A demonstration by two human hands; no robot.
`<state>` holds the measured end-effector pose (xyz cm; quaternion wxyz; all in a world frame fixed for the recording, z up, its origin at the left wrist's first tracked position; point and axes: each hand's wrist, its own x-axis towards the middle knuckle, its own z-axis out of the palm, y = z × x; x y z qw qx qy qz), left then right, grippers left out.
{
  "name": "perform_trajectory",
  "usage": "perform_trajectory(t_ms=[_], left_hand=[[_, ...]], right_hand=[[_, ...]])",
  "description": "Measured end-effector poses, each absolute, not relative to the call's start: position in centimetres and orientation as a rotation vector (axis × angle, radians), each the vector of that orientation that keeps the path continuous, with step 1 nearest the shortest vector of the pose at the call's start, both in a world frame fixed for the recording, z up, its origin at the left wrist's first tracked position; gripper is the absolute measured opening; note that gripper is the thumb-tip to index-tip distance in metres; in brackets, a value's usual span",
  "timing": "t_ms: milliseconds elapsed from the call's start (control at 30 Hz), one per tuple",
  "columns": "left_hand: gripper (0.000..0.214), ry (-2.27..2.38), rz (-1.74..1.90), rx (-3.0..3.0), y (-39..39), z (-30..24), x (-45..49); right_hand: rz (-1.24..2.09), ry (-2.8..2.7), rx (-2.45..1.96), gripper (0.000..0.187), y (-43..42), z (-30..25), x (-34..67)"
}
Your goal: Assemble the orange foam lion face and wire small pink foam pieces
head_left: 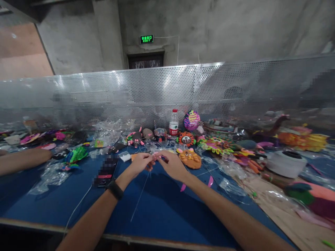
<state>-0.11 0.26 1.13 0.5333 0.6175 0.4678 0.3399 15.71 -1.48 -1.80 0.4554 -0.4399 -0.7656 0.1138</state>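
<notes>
Over the middle of the blue table [157, 212], my left hand [142, 163] and my right hand [170, 166] meet, fingers pinched together. Between the fingertips shows a bit of a small pink piece [156, 156]; fingers hide most of it, and its kind cannot be made out. A thin clear strand [140, 202] runs down from below my left hand onto the table. Just right of my right hand lies an orange cat-face figure [190, 158]. Two pink petal-shaped pieces [210, 181] lie on either side of my right forearm. A dark watch band circles my left wrist.
A phone [106, 172] lies left of my left wrist. Behind the hands stand a red-capped bottle [173, 122] and several colourful figures. A white roll [286, 164] is at right, clear plastic bags [52, 176] at left. Another person's forearm [24, 160] reaches in from the left. A perforated metal screen [157, 90] closes the back.
</notes>
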Motion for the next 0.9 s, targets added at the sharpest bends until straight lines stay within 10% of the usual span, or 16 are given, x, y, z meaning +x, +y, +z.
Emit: perform_trajectory(t_ms=[900], left_hand=[[0.036,1.028,0.863,1.595,0.5,1.1,-0.6]], right_hand=[[0.502,-1.74,-1.097,0.022,-1.5,-1.1,15.5]])
